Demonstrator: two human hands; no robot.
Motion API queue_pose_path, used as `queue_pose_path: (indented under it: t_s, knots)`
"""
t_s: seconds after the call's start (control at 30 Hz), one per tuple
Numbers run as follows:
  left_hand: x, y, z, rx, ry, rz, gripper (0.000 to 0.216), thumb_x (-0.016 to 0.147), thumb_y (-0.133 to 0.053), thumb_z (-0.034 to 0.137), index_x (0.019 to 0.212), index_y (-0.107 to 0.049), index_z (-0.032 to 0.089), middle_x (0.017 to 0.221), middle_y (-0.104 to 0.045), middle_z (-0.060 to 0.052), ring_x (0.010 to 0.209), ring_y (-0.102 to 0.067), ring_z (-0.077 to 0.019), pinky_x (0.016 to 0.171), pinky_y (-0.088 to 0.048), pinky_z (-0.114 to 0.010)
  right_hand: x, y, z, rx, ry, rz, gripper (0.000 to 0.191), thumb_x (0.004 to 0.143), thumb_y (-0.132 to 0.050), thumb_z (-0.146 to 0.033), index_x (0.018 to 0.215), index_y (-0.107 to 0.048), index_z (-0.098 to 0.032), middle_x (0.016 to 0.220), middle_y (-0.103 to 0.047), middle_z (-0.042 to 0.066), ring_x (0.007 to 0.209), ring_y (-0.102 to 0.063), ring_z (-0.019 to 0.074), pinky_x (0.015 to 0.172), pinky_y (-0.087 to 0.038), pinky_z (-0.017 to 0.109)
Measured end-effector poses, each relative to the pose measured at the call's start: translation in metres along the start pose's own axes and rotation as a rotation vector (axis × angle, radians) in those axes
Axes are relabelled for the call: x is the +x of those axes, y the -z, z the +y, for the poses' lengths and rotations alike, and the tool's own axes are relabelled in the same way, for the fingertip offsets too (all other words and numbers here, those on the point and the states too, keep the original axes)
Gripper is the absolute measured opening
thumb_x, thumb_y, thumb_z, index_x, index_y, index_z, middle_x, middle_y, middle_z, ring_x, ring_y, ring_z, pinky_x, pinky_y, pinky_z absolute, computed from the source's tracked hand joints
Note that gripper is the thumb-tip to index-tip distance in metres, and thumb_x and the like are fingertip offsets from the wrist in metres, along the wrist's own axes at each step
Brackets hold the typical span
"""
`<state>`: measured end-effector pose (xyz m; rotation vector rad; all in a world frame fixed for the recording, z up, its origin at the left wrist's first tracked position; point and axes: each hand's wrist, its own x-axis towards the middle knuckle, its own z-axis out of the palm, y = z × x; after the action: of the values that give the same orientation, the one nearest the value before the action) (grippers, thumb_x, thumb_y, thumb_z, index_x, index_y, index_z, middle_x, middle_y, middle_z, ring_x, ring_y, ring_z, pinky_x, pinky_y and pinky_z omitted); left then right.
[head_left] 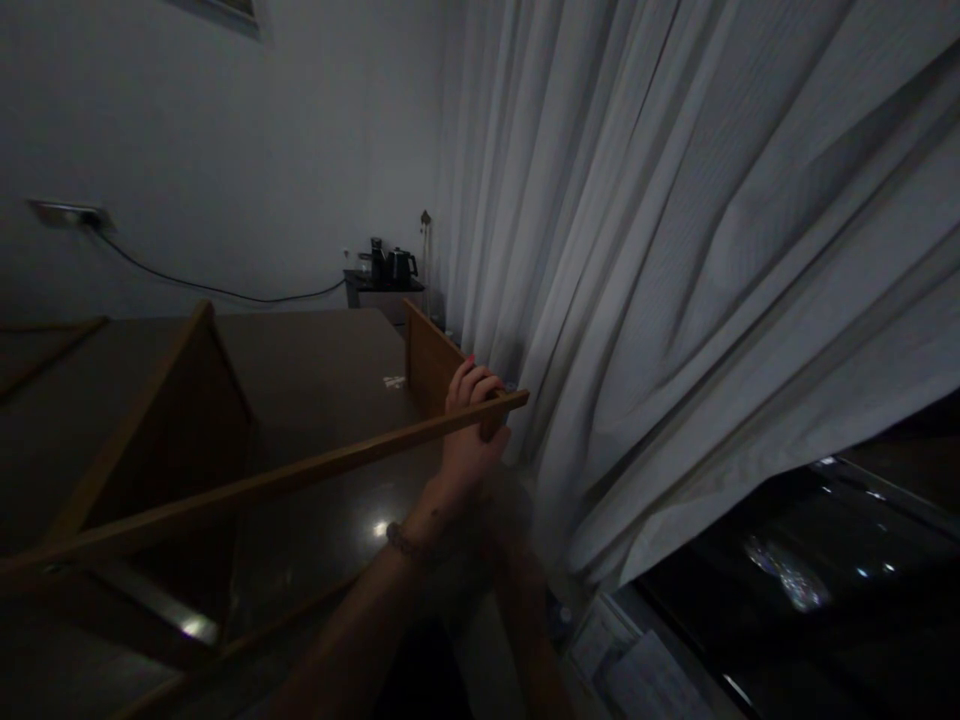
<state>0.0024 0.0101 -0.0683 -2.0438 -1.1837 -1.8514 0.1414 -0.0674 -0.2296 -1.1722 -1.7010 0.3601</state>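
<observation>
My left hand [471, 420] is closed round the right end of a long wooden panel edge [300, 480], fingers over the top and thumb on the near side. A bead bracelet [409, 545] sits on that wrist. The panel belongs to a dark wooden furniture piece [225, 400] with slanting dividers that fills the left half of the view. My right forearm [525, 590] rises just right of the left wrist, smeared by motion. Its hand is lost in the blur below my left hand, so its fingers do not show.
A pale pleated curtain [675, 250] hangs close on the right, touching the panel's end. Below it is a dark window [825, 580]. A small table with a kettle [401, 265] stands in the far corner. A cable [225, 292] runs along the wall from a socket [64, 212].
</observation>
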Motion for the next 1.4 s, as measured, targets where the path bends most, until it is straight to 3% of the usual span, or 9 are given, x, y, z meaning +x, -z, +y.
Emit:
queue_pose_path:
  t_s: [0.27, 0.5, 0.7, 0.83, 1.03, 1.23, 1.4]
  knots:
    - [0.001, 0.000, 0.002, 0.024, 0.030, -0.003, 0.041, 0.068, -0.052, 0.016, 0.107, -0.045, 0.024, 0.120, -0.050, -0.006, 0.137, -0.030, -0.0293, 0.110, -0.030, -0.054, 0.001, -0.015, -0.010, 0.023, -0.166, 0.120, 0.049, 0.093, -0.039, -0.053, 0.066, -0.065, -0.021, 0.058, -0.059, 0.005, 0.055, -0.054, 0.0171, 0.055, -0.043, 0.027]
    - [0.000, 0.000, 0.001, 0.015, 0.019, -0.008, 0.041, 0.068, -0.053, 0.016, 0.108, -0.044, 0.025, 0.121, -0.050, -0.006, 0.137, -0.030, -0.0296, 0.110, -0.030, -0.054, 0.005, -0.014, -0.018, 0.082, -0.265, 0.146, 0.057, 0.096, -0.029, -0.054, 0.068, -0.063, -0.016, 0.052, -0.057, 0.001, 0.050, -0.050, 0.0140, 0.049, -0.036, 0.023]
    - [0.001, 0.001, 0.002, 0.023, 0.020, -0.012, 0.044, 0.067, -0.052, 0.014, 0.109, -0.044, 0.025, 0.121, -0.049, -0.006, 0.137, -0.029, -0.0292, 0.111, -0.030, -0.054, 0.007, -0.010, -0.010, 0.106, -0.235, 0.166, 0.046, 0.091, -0.041, -0.053, 0.081, -0.067, -0.017, 0.070, -0.065, 0.006, 0.063, -0.058, 0.0182, 0.059, -0.045, 0.027]
    - [0.001, 0.002, 0.003, 0.007, 0.019, -0.011, 0.046, 0.066, -0.052, 0.013, 0.109, -0.044, 0.025, 0.120, -0.049, -0.006, 0.137, -0.029, -0.0292, 0.110, -0.030, -0.054, 0.008, -0.005, -0.001, 0.121, -0.166, 0.145, 0.038, 0.085, -0.051, -0.054, 0.073, -0.068, -0.021, 0.070, -0.064, 0.007, 0.069, -0.061, 0.0220, 0.066, -0.050, 0.034]
    - [0.001, 0.001, 0.002, 0.003, 0.021, -0.013, 0.047, 0.064, -0.051, 0.013, 0.109, -0.044, 0.025, 0.120, -0.049, -0.006, 0.137, -0.030, -0.0302, 0.110, -0.030, -0.055, 0.012, 0.004, 0.006, 0.138, -0.131, 0.118, 0.031, 0.081, -0.058, -0.049, 0.064, -0.066, -0.025, 0.065, -0.061, 0.006, 0.064, -0.058, 0.0217, 0.063, -0.050, 0.035]
    - [0.001, 0.001, 0.002, 0.011, 0.018, -0.011, 0.043, 0.066, -0.052, 0.014, 0.107, -0.044, 0.024, 0.120, -0.050, -0.006, 0.137, -0.030, -0.0296, 0.111, -0.029, -0.054, 0.005, -0.002, -0.002, 0.145, -0.227, 0.116, 0.045, 0.084, -0.053, -0.056, 0.056, -0.058, -0.021, 0.055, -0.054, 0.003, 0.055, -0.051, 0.0165, 0.054, -0.043, 0.027]
    - [0.001, 0.000, 0.000, 0.017, 0.022, -0.014, 0.044, 0.065, -0.052, 0.014, 0.107, -0.045, 0.024, 0.121, -0.050, -0.006, 0.136, -0.030, -0.0295, 0.111, -0.029, -0.055, -0.006, -0.019, -0.012, 0.178, -0.329, 0.091, 0.058, 0.091, -0.035, -0.060, 0.058, -0.058, -0.018, 0.050, -0.051, -0.001, 0.050, -0.046, 0.0124, 0.047, -0.036, 0.022]
